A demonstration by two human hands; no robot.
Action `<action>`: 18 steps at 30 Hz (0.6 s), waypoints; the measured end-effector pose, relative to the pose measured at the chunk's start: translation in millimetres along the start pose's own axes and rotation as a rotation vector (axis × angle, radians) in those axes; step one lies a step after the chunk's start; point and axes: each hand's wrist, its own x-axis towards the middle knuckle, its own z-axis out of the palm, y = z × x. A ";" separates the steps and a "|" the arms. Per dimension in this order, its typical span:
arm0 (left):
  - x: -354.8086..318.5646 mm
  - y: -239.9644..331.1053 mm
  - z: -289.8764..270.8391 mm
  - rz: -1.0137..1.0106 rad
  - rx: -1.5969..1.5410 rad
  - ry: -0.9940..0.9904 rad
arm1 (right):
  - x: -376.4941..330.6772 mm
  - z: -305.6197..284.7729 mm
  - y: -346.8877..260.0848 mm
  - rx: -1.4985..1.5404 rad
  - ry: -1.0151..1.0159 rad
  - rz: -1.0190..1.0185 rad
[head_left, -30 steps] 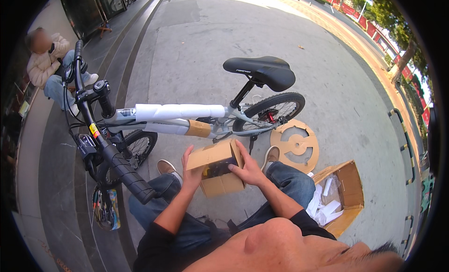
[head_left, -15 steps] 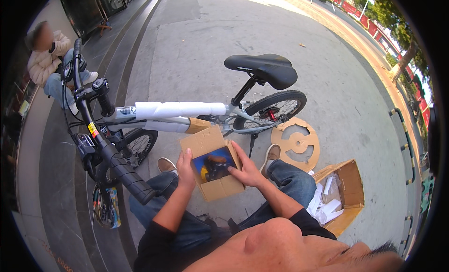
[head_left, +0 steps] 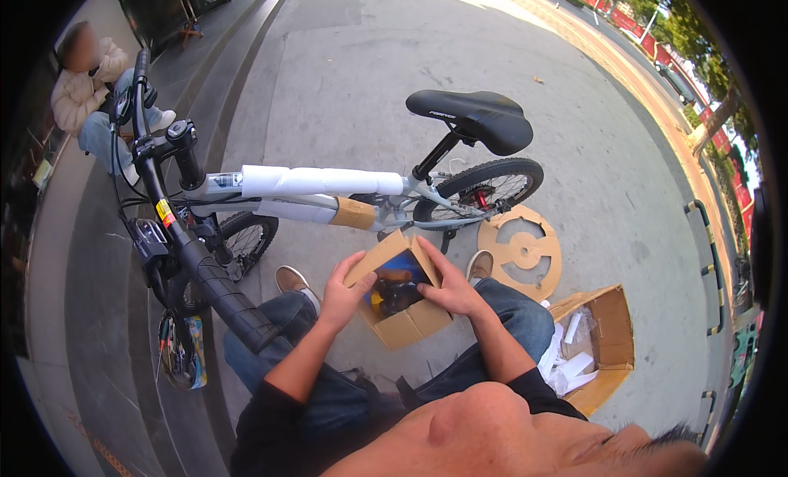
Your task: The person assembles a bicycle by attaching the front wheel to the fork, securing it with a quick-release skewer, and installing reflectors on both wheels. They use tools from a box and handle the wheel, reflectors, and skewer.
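Observation:
Between my knees I hold a small open cardboard box (head_left: 410, 326) with both hands. My left hand (head_left: 340, 298) grips its left side, the thumb lying over a raised flap. On the opposite side my right hand (head_left: 453, 290) is closed round the edge, its thumb reaching inside. Blue shows in the box, along with dark parts (head_left: 400, 298) and some brown and yellow pieces; their kind is too unclear to tell. Just beyond stands a grey bicycle (head_left: 386, 214) with white foam wrap (head_left: 320, 181) on its frame.
The black handlebar (head_left: 222, 292) reaches toward my left knee. A larger carton (head_left: 616, 329) with white packing scraps stands to my right, near a round cardboard cutout (head_left: 552, 251). A person in a pale jacket (head_left: 75, 102) sits at the far left by stone steps (head_left: 215, 107).
The box has shifted slightly to the right and tilted, and its left flap stands more upright. My left hand has moved with it, its thumb now across the flap.

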 end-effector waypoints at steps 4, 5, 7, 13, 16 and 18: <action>3.2 0.4 7.0 -0.108 -0.258 0.115 | 3.0 -8.5 -15.1 -0.276 0.159 -0.082; 2.4 -2.0 7.7 -0.102 -0.268 0.157 | 1.7 -13.8 -19.7 -0.301 0.181 -0.116; 4.8 -7.3 4.6 -0.090 -0.286 0.258 | -3.0 -25.4 -27.9 -0.333 0.186 -0.117; 9.0 -16.5 -13.6 -0.140 -0.312 0.492 | -21.7 -45.7 -20.9 0.213 0.155 0.143; 6.4 -13.2 -13.8 -0.215 -0.583 0.445 | -19.2 -46.7 -5.3 0.292 0.280 0.278; 1.8 -9.4 -7.0 -0.192 -0.627 0.364 | -12.5 -35.8 7.1 0.318 0.371 0.279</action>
